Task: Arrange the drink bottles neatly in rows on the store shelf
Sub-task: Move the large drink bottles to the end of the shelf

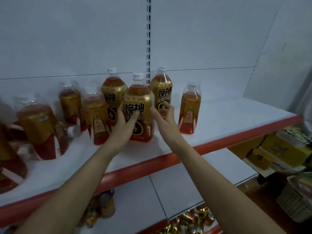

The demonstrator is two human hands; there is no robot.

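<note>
A person stands at a white store shelf with a red front edge (219, 141). The big clear plastic bottle of orange drink with a gold label and white cap (139, 107) stands upright near the front of that shelf, and everything else sits around it.

The left hand (125, 119) holds this big bottle, with its thumb curled over the label and its palm against the bottle's left side. The right hand (163, 114) is at the bottle's right side with fingers bent, but whether they press the bottle or only come close cannot be told. Two hands probably suit a bottle this fat and heavy, so it slides without tipping.

Just behind the big bottle stand two more gold-label bottles (161, 88), like the start of a back row. To its right, well apart, a smaller orange bottle with a red label (190, 110) stands alone. To its left, blurry bottles (38, 125) crowd loosely, and one seems to lie on its side. They likely still need lining up.
</note>
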